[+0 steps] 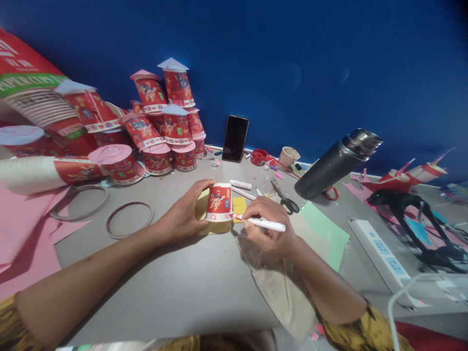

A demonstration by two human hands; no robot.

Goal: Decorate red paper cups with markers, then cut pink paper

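Note:
My left hand (183, 214) is wrapped round an upside-down red paper cup (220, 202) that stands on a yellow sheet of paper (215, 209) on the grey table (175, 282). My right hand (268, 226) pinches a white marker (261, 223), its tip at the rim of the cup on the right side. Both forearms reach in from the bottom of the view.
A pile of red paper cups with paper lids (161, 122) stands at the back left. Black scissors (285, 197), a phone (235, 138), a dark flask (336, 163), a power strip (380, 251), two rings (128, 219), pink paper (22, 229) and green paper (321, 231) lie around.

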